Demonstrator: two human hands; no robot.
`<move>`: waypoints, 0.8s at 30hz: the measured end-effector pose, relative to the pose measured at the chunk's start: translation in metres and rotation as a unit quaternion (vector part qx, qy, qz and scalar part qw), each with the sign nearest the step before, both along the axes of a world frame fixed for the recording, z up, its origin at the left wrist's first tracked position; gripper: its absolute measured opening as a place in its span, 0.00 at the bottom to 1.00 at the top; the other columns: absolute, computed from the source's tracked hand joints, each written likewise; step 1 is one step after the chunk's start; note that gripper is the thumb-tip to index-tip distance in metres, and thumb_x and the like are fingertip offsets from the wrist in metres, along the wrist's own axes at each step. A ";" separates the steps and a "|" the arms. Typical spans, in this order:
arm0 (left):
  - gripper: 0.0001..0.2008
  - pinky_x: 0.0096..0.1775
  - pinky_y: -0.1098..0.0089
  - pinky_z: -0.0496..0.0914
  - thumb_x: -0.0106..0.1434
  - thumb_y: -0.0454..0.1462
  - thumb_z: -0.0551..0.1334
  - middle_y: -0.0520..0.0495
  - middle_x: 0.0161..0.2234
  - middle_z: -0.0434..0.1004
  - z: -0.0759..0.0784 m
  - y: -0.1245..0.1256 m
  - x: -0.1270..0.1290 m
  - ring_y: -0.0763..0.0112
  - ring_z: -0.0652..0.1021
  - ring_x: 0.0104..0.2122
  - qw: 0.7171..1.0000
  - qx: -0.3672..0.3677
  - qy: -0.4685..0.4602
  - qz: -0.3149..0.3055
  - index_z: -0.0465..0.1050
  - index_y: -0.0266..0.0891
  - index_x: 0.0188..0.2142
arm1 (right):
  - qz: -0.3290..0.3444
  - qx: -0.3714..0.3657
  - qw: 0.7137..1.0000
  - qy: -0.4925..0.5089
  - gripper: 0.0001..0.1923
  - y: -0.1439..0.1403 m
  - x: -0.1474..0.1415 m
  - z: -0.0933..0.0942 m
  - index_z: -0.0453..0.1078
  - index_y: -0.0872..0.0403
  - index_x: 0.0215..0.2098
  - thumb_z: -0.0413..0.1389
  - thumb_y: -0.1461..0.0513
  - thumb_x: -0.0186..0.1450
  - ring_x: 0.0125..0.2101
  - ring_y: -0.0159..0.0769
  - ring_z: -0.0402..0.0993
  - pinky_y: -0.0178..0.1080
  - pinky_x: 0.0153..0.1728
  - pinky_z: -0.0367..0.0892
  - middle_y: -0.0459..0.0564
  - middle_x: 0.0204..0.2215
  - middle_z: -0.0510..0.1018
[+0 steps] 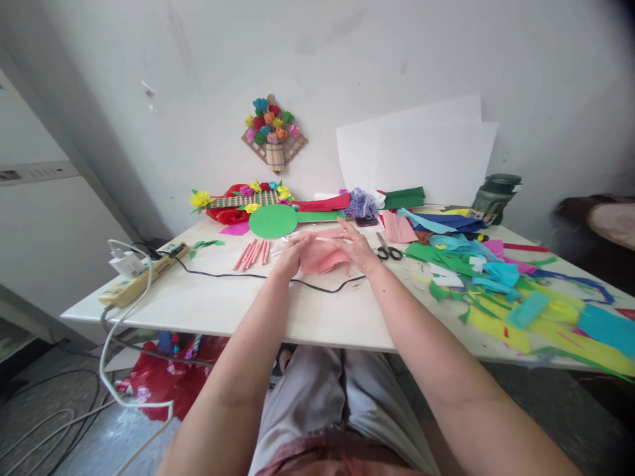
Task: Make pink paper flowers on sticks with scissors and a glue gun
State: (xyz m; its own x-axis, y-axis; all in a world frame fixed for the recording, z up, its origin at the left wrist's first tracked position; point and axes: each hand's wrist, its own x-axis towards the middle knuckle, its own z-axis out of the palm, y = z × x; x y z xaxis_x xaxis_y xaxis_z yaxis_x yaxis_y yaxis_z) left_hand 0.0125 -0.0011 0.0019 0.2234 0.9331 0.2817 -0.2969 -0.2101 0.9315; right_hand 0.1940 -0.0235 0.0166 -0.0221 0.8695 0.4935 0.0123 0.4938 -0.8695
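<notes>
Between my two hands is a piece of pink crepe paper [323,258], low over the table. My left hand [292,258] grips its left side with curled fingers. The paper's right side is pinched in my right hand [358,248], thumb and fingers bent around it. A pale, thin edge or stick runs along the top of the paper; I cannot make out which. Several pink paper rolls [253,254] lie left of my left hand. Black-handled scissors [389,252] rest just right of my right hand. Behind the hands lies a round green paper piece [272,221] with a long strip.
Coloured paper scraps [501,277] cover the table's right side, with a dark bottle [493,198] behind them. A black cable [317,287] crosses the table below my hands, near a power strip [143,277]. Decorated paper flowers [258,192] lie at the back.
</notes>
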 end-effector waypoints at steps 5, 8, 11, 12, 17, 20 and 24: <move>0.13 0.33 0.70 0.69 0.45 0.41 0.67 0.46 0.27 0.78 -0.001 0.000 0.000 0.67 0.76 0.29 0.997 -0.063 -0.035 -0.017 0.75 0.34 0.29 | 0.019 0.006 1.000 0.003 0.08 0.002 0.003 -0.002 0.76 0.51 0.28 0.63 0.58 0.49 0.57 0.41 0.56 0.46 0.56 0.52 0.51 0.49 0.72; 0.11 0.33 0.71 0.69 0.44 0.38 0.67 0.48 0.28 0.78 0.002 -0.002 0.001 0.68 0.76 0.30 0.996 -0.071 -0.044 -0.019 0.75 0.35 0.28 | 0.048 -0.023 0.998 0.028 0.11 0.002 0.002 -0.003 0.77 0.52 0.30 0.64 0.58 0.47 0.53 0.41 0.63 0.44 0.53 0.57 0.51 0.49 0.72; 0.10 0.32 0.71 0.69 0.44 0.37 0.67 0.48 0.27 0.78 0.004 -0.005 0.002 0.68 0.76 0.28 0.997 -0.060 -0.043 -0.018 0.75 0.34 0.26 | 0.066 -0.045 0.996 0.036 0.13 0.002 0.000 -0.004 0.77 0.54 0.30 0.64 0.57 0.47 0.45 0.40 0.71 0.43 0.48 0.62 0.52 0.40 0.77; 0.10 0.31 0.71 0.69 0.43 0.37 0.67 0.47 0.26 0.77 0.005 -0.007 0.002 0.68 0.76 0.27 0.997 -0.058 -0.043 -0.020 0.75 0.33 0.26 | 0.067 -0.048 0.996 0.031 0.13 0.001 -0.001 -0.004 0.77 0.55 0.30 0.64 0.57 0.47 0.42 0.39 0.72 0.42 0.46 0.64 0.51 0.37 0.78; 0.16 0.29 0.72 0.68 0.43 0.40 0.69 0.45 0.26 0.77 0.005 -0.011 0.000 0.68 0.76 0.26 0.998 -0.036 0.021 -0.054 0.76 0.32 0.31 | 0.044 -0.061 0.997 -0.009 0.15 -0.004 -0.005 -0.003 0.77 0.57 0.32 0.63 0.57 0.48 0.38 0.38 0.73 0.41 0.42 0.66 0.51 0.33 0.79; 0.16 0.26 0.73 0.67 0.44 0.42 0.70 0.46 0.23 0.75 0.003 -0.009 -0.001 0.68 0.76 0.25 0.998 -0.025 0.046 -0.021 0.75 0.33 0.29 | 0.032 -0.066 0.997 -0.027 0.18 -0.003 -0.006 -0.002 0.76 0.58 0.37 0.61 0.57 0.50 0.38 0.39 0.73 0.41 0.42 0.67 0.53 0.36 0.79; 0.16 0.25 0.73 0.67 0.44 0.44 0.69 0.49 0.20 0.73 0.002 -0.003 -0.003 0.69 0.75 0.24 0.998 -0.021 -0.007 0.065 0.74 0.34 0.26 | -0.037 -0.010 0.999 -0.032 0.29 0.007 0.000 -0.004 0.66 0.55 0.54 0.58 0.59 0.54 0.41 0.35 0.72 0.40 0.43 0.66 0.55 0.48 0.73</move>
